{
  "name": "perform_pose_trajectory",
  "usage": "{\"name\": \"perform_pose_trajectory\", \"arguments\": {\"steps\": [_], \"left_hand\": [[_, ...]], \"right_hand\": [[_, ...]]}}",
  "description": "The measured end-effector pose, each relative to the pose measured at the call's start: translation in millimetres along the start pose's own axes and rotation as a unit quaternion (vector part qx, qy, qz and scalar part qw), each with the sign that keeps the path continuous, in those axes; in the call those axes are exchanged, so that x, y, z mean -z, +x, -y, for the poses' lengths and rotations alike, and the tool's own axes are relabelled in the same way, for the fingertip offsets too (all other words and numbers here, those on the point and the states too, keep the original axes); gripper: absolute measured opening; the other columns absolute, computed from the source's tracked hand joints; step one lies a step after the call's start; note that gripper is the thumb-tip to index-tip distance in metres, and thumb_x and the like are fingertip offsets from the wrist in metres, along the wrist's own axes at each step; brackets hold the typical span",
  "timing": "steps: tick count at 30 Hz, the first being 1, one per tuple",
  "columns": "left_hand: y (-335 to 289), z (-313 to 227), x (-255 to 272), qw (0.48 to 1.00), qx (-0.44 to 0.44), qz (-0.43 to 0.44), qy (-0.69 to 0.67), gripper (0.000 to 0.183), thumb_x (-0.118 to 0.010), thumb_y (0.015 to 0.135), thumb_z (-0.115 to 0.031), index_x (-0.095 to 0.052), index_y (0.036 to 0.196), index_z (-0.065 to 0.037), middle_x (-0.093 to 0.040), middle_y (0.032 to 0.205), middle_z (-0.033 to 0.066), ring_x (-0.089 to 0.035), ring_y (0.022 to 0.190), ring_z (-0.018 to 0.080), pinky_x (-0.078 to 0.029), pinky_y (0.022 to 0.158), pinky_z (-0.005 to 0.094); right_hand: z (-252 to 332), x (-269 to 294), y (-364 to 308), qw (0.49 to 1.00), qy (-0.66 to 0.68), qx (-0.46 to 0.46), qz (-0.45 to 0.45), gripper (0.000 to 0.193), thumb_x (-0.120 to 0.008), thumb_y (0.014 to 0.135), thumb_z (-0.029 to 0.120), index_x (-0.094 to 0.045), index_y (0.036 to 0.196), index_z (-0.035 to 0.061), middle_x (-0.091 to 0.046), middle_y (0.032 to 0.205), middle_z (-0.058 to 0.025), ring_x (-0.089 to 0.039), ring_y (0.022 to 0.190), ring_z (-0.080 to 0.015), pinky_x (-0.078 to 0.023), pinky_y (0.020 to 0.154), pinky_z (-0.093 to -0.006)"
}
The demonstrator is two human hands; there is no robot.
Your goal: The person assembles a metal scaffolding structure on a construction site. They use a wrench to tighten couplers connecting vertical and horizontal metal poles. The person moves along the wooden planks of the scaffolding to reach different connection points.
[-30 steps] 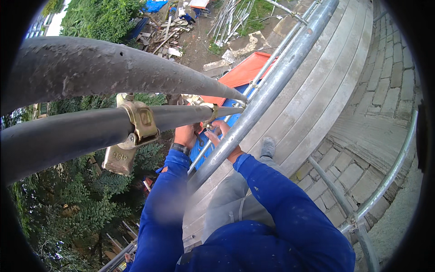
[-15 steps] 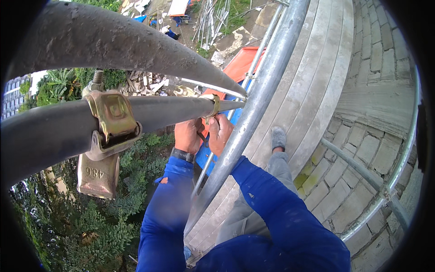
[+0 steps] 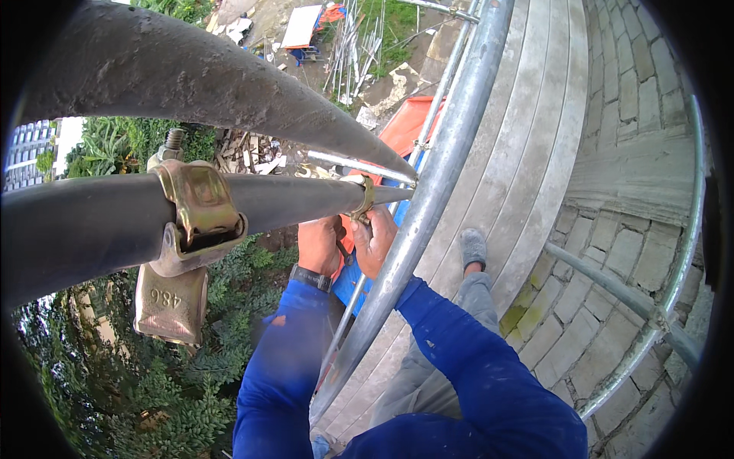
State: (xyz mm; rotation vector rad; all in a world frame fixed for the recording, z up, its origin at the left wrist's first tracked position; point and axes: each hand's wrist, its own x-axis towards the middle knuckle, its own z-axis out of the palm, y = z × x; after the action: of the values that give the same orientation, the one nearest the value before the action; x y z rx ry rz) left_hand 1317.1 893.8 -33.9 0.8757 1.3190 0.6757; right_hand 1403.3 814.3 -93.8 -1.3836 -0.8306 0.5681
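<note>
A long dark pipe (image 3: 290, 197) runs across from the left, with a brass-coloured scaffold coupler (image 3: 368, 200) clamped around its far end. Just beneath that coupler, my right hand (image 3: 375, 243) pinches its lower part, where the bolt sits; the fingertips are partly hidden. My left hand (image 3: 318, 245) is closed beside it, its curled fingers partly tucked under the pipe. From it juts a dark metal tool (image 3: 345, 252), its end perhaps that of a wrench. Nearer on the pipe hangs a second scaffold coupler (image 3: 197, 203), its lower half swinging below, untouched.
A thick, rough pipe (image 3: 229, 84) crosses above. A slanting galvanized pipe (image 3: 436, 183) passes right of my hands, beside the plank walkway (image 3: 527, 130) where my foot (image 3: 473, 251) stands. A block wall (image 3: 589, 321) rises right. Trees (image 3: 222, 344) and ground lie far below left.
The view has shifted slightly, so the pipes and couplers sit a little differently. Both hands stay at the far coupler in nearly the same hold.
</note>
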Motion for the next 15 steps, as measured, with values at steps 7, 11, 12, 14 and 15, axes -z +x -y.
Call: {"name": "perform_pose_trajectory", "arguments": {"steps": [7, 11, 12, 14, 15], "left_hand": [[0.1, -3.0, -2.5, 1.0, -0.001, 0.003, 0.005, 0.005, -0.065, 0.099, -0.015, -0.064, 0.096, -0.01, -0.052, 0.073, -0.0054, -0.044, 0.061, 0.0077, -0.035, 0.058, 0.0283], [0.6, -4.7, -1.9, 1.0, 0.006, -0.006, 0.021, 0.005, -0.065, 0.099, -0.015, -0.063, 0.098, -0.011, -0.05, 0.073, -0.006, -0.042, 0.06, 0.0075, -0.035, 0.057, 0.0283], [0.2, -6.3, -2.5, 1.0, 0.007, -0.009, 0.026, 0.004, -0.065, 0.099, -0.014, -0.063, 0.098, -0.01, -0.049, 0.073, -0.006, -0.042, 0.06, 0.0074, -0.035, 0.057, 0.0284], [2.0, -4.6, 2.4, 1.0, 0.005, 0.015, 0.022, 0.004, -0.063, 0.099, -0.013, -0.062, 0.098, -0.01, -0.049, 0.073, -0.0056, -0.042, 0.06, 0.0073, -0.034, 0.057, 0.0283], [2.4, -3.9, 5.0, 0.999, 0.005, 0.026, 0.021, 0.003, -0.063, 0.1, -0.012, -0.061, 0.098, -0.01, -0.049, 0.073, -0.0054, -0.042, 0.06, 0.0073, -0.034, 0.057, 0.0282]], "right_hand": [[1.6, -8.5, -4.8, 0.995, -0.014, -0.097, -0.015, 0.038, -0.052, 0.11, 0.032, -0.056, 0.09, -0.001, -0.057, 0.082, -0.02, -0.057, 0.076, -0.0354, -0.044, 0.069, -0.0465], [7.4, -6.8, -5.7, 0.986, -0.027, -0.163, 0.018, 0.044, -0.048, 0.11, 0.037, -0.065, 0.099, -0.002, -0.067, 0.082, -0.0209, -0.066, 0.078, -0.04, -0.05, 0.072, -0.0482], [6.0, -8.0, -6.0, 0.987, -0.023, -0.16, 0.012, 0.045, -0.047, 0.11, 0.037, -0.065, 0.099, -0.002, -0.067, 0.082, -0.0209, -0.066, 0.078, -0.0397, -0.05, 0.072, -0.0479], [4.5, -9.0, -5.6, 0.988, -0.024, -0.155, 0.009, 0.045, -0.047, 0.11, 0.038, -0.065, 0.099, -0.002, -0.067, 0.082, -0.0205, -0.066, 0.078, -0.0387, -0.05, 0.072, -0.0472], [4.4, -8.5, -5.6, 0.987, -0.031, -0.155, 0.011, 0.046, -0.047, 0.11, 0.039, -0.065, 0.1, -0.0019, -0.067, 0.082, -0.0202, -0.066, 0.078, -0.0379, -0.05, 0.072, -0.0468]]}}
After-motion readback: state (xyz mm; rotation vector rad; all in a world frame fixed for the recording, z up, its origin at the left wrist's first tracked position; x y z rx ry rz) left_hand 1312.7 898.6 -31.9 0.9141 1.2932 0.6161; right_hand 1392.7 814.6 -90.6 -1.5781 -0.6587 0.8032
